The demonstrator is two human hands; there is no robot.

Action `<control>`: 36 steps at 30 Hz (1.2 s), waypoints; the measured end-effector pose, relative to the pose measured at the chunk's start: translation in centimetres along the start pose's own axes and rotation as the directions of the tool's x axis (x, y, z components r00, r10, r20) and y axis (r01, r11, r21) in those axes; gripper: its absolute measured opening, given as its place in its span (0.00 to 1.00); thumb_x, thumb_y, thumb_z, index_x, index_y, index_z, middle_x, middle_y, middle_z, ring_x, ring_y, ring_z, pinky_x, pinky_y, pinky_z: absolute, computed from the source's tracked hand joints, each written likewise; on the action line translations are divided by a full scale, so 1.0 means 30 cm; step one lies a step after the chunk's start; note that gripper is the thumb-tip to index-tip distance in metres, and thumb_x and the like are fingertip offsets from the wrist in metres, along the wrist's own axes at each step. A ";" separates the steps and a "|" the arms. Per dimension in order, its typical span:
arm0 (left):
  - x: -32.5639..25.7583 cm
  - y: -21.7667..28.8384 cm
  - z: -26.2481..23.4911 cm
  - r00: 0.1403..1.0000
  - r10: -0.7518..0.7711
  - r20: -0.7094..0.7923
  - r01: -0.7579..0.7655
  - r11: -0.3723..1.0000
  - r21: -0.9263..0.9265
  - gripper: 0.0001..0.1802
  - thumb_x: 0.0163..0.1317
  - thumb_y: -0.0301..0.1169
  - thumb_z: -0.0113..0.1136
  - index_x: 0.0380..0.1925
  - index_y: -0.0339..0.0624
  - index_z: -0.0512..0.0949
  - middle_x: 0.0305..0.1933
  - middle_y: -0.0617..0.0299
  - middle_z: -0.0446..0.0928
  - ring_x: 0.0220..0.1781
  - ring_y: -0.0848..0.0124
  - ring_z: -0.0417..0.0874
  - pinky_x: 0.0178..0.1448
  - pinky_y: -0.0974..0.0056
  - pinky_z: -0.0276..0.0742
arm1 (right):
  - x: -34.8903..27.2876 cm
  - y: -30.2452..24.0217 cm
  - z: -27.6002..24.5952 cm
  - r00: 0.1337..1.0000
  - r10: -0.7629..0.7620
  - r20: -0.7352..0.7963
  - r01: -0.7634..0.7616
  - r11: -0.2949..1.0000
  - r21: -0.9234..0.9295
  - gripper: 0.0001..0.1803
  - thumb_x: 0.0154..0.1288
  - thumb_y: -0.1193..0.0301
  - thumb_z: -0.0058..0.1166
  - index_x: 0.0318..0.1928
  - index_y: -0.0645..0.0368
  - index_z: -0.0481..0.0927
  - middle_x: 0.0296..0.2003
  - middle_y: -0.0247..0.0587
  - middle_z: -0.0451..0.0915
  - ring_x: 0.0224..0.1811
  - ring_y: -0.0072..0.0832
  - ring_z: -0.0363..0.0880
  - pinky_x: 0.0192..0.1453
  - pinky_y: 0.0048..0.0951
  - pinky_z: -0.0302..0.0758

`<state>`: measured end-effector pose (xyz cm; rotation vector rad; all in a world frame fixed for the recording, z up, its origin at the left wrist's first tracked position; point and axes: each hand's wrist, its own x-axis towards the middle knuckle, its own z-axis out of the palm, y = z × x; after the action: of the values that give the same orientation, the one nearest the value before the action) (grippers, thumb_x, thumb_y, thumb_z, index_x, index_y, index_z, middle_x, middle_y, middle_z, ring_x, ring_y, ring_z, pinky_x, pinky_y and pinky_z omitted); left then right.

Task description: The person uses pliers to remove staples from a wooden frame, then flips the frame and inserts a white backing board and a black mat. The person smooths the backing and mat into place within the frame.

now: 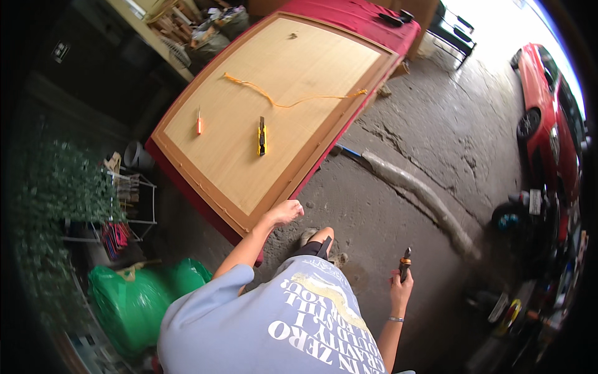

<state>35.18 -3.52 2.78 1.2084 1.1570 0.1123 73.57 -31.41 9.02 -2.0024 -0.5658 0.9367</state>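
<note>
Right hand (400, 285) fisted around dark tool (405, 263) at five o'clock; left hand (286, 212), loosely curled, steadies wooden panel (274, 106) edge.

Panel (280, 93) on table (367, 15); cord (280, 103), knife (262, 136), small cutter (199, 121) on panel. Left hand (285, 212) at panel corner; right hand (400, 285) holds tool (405, 262), well right.

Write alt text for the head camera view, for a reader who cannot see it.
Seen from above, a person's left hand rests on the edge of a large framed wooden panel, while the right hand grips a dark tool. On the panel lie a yellow utility knife, an orange strip and a small orange tool.
</note>
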 end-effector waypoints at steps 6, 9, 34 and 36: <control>0.131 0.179 -0.103 0.989 -0.029 -0.143 0.015 0.995 -0.100 0.14 0.80 0.35 0.48 0.39 0.40 0.78 0.25 0.70 0.71 0.24 0.80 0.68 0.27 0.69 0.66 | 0.423 -0.199 -0.020 0.992 -0.038 0.117 0.038 0.999 0.002 0.07 0.76 0.72 0.53 0.39 0.62 0.78 0.28 0.31 0.79 0.24 0.16 0.75 0.27 0.21 0.73; 0.286 0.281 -0.204 0.972 0.091 -0.218 -0.103 0.993 -0.048 0.12 0.80 0.31 0.46 0.41 0.39 0.78 0.28 0.69 0.72 0.29 0.78 0.70 0.34 0.69 0.69 | 0.632 -0.290 0.094 0.979 -0.076 0.190 0.067 0.996 0.057 0.07 0.77 0.71 0.54 0.43 0.62 0.79 0.30 0.32 0.80 0.24 0.16 0.76 0.26 0.21 0.72; 1.708 1.000 -1.093 0.714 -0.286 -0.639 0.393 0.919 0.027 0.11 0.57 0.23 0.50 0.17 0.42 0.76 0.16 0.57 0.75 0.20 0.68 0.78 0.25 0.58 0.75 | 2.273 -1.350 0.854 0.625 0.067 0.778 0.237 0.933 -0.271 0.15 0.78 0.68 0.54 0.56 0.66 0.78 0.34 0.35 0.83 0.28 0.20 0.80 0.32 0.24 0.75; 1.753 1.046 -1.155 0.633 -0.205 -0.747 0.387 0.919 0.076 0.10 0.54 0.23 0.51 0.21 0.39 0.82 0.21 0.45 0.82 0.24 0.62 0.86 0.29 0.53 0.81 | 2.427 -1.436 0.923 0.525 0.037 0.850 0.433 0.848 -0.304 0.11 0.77 0.68 0.54 0.49 0.64 0.79 0.30 0.33 0.82 0.28 0.20 0.80 0.33 0.25 0.76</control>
<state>49.36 65.17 -2.90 1.1774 2.1271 0.2259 94.93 54.91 4.87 -1.6917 -1.7048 1.7382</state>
